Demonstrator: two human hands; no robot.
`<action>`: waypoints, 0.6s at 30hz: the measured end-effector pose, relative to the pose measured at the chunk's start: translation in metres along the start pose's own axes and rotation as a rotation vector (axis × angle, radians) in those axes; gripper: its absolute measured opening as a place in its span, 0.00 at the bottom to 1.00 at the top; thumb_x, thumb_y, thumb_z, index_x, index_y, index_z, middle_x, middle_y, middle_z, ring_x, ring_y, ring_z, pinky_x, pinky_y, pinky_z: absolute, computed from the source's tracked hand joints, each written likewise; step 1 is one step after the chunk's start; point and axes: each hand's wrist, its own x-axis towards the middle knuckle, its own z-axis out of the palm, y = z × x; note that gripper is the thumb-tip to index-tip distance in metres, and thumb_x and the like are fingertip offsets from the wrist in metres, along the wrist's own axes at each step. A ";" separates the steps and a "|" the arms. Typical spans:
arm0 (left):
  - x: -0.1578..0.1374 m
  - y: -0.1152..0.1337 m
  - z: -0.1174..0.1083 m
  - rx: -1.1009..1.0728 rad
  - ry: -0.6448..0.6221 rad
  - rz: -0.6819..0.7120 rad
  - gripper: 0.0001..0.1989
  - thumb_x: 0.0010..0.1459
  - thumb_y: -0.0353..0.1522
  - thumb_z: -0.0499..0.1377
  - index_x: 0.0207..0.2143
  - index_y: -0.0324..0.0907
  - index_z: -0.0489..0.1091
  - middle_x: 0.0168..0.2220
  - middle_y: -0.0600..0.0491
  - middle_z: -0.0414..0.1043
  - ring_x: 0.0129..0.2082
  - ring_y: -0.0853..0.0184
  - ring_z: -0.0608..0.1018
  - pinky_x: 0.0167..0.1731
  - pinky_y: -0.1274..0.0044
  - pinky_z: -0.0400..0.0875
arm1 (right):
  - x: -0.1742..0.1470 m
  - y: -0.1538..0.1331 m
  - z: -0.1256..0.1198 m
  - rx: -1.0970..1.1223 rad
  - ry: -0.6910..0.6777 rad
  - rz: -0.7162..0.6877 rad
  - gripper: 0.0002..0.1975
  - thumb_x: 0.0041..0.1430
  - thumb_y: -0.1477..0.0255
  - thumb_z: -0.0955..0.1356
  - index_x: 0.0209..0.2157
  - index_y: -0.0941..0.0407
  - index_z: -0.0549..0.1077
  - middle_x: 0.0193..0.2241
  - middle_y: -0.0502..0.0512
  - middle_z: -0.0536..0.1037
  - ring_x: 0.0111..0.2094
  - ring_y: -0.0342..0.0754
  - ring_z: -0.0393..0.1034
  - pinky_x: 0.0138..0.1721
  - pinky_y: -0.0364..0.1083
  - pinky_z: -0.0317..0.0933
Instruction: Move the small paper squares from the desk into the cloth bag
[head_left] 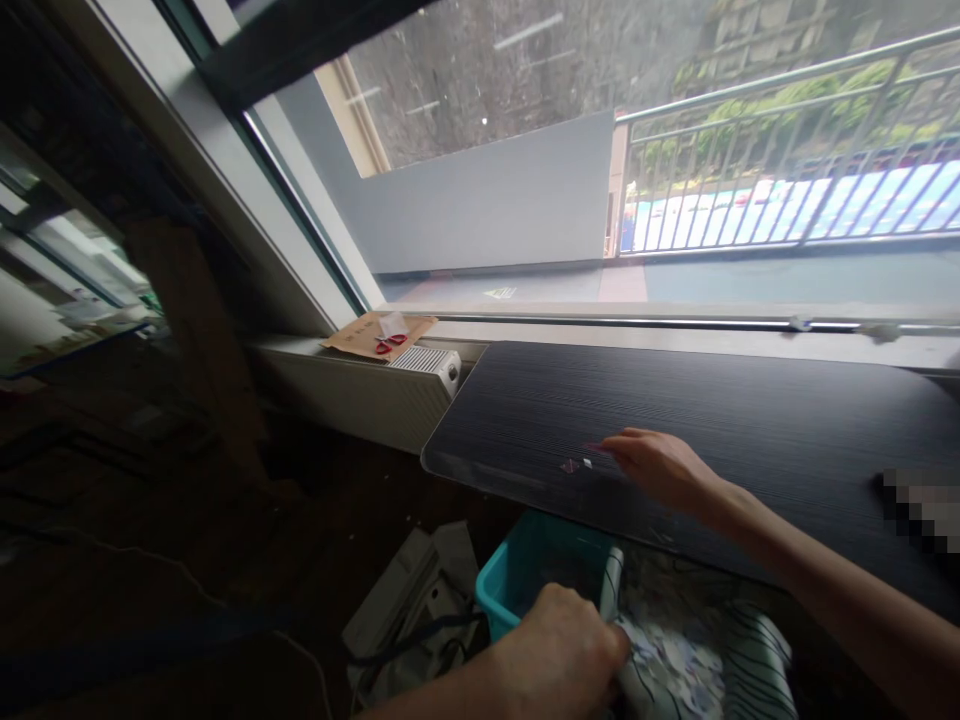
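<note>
Over the dark tabletop (525, 400), my right hand (652, 460) has its fingertips pinched together at a thin pinkish sliver (594, 447). Just left of the fingertips, a small white scrap (587, 463) and a small reddish scrap (569, 466) lie on the tabletop. My left hand (559, 640) is closed in a fist below the table edge, in front of a turquoise bin (491, 590). Its thumb side lies against a white, dark-striped edge (611, 585); what its fingers hold is hidden. Pale paper scraps (667, 655) lie beside that edge, at its right.
A radiator (427, 375) under the window carries brown cardboard (360, 338) with red-handled scissors (390, 345). White panels and dark cables (420, 600) are on the dark floor left of the bin. A pixelated patch (922, 510) hides something at the right.
</note>
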 end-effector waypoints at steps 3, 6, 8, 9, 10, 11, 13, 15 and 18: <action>-0.006 -0.003 0.002 -0.019 0.008 -0.026 0.10 0.58 0.36 0.59 0.37 0.38 0.74 0.30 0.45 0.78 0.29 0.57 0.80 0.27 0.74 0.69 | 0.017 0.001 0.011 -0.011 -0.035 0.020 0.17 0.63 0.73 0.59 0.44 0.54 0.77 0.36 0.56 0.78 0.34 0.47 0.72 0.30 0.43 0.58; -0.009 -0.007 0.005 -0.029 0.043 -0.058 0.09 0.58 0.35 0.59 0.36 0.37 0.74 0.29 0.45 0.78 0.29 0.57 0.80 0.27 0.74 0.70 | 0.009 -0.008 0.018 0.013 -0.060 -0.023 0.17 0.62 0.73 0.59 0.42 0.55 0.77 0.36 0.56 0.78 0.34 0.48 0.72 0.31 0.43 0.59; -0.010 -0.009 0.004 -0.021 0.060 -0.071 0.09 0.58 0.35 0.59 0.36 0.37 0.75 0.29 0.45 0.78 0.29 0.58 0.80 0.27 0.74 0.70 | 0.000 -0.012 0.018 0.047 -0.077 -0.051 0.17 0.62 0.73 0.59 0.42 0.54 0.77 0.35 0.55 0.78 0.33 0.48 0.72 0.32 0.44 0.59; -0.010 -0.009 0.004 -0.013 0.064 -0.072 0.09 0.58 0.35 0.60 0.35 0.37 0.75 0.29 0.46 0.78 0.29 0.58 0.80 0.27 0.74 0.69 | -0.003 -0.012 0.018 0.064 -0.084 -0.060 0.16 0.62 0.72 0.59 0.42 0.54 0.77 0.35 0.55 0.79 0.34 0.48 0.72 0.33 0.44 0.59; -0.010 -0.010 0.002 -0.005 0.064 -0.071 0.09 0.58 0.35 0.60 0.35 0.37 0.74 0.29 0.46 0.78 0.29 0.58 0.80 0.27 0.74 0.69 | -0.005 -0.011 0.017 0.076 -0.086 -0.062 0.16 0.62 0.72 0.59 0.43 0.54 0.77 0.35 0.55 0.79 0.34 0.48 0.73 0.33 0.44 0.60; -0.009 -0.010 0.001 0.002 0.061 -0.070 0.08 0.58 0.34 0.60 0.35 0.37 0.74 0.29 0.46 0.78 0.29 0.58 0.80 0.27 0.74 0.69 | -0.005 -0.010 0.017 0.084 -0.080 -0.057 0.16 0.62 0.72 0.59 0.43 0.53 0.77 0.34 0.55 0.79 0.33 0.48 0.73 0.33 0.44 0.60; -0.007 -0.010 -0.002 0.007 0.052 -0.057 0.07 0.58 0.33 0.60 0.34 0.37 0.74 0.29 0.46 0.78 0.29 0.57 0.80 0.26 0.74 0.69 | 0.000 -0.007 0.017 0.084 -0.052 -0.036 0.17 0.62 0.72 0.59 0.44 0.53 0.77 0.35 0.55 0.79 0.34 0.49 0.72 0.32 0.44 0.60; -0.006 -0.010 -0.003 0.006 0.042 -0.039 0.08 0.58 0.34 0.59 0.35 0.38 0.74 0.30 0.45 0.78 0.29 0.57 0.80 0.26 0.74 0.69 | 0.005 -0.008 0.019 0.077 -0.039 -0.028 0.17 0.62 0.72 0.59 0.44 0.54 0.77 0.35 0.56 0.79 0.34 0.49 0.72 0.32 0.44 0.60; -0.005 -0.012 -0.001 0.001 0.045 -0.022 0.07 0.58 0.33 0.59 0.35 0.38 0.73 0.29 0.46 0.78 0.29 0.57 0.80 0.25 0.74 0.68 | 0.002 -0.024 0.023 0.082 -0.071 -0.070 0.16 0.62 0.73 0.59 0.43 0.55 0.77 0.35 0.56 0.79 0.34 0.49 0.73 0.33 0.44 0.61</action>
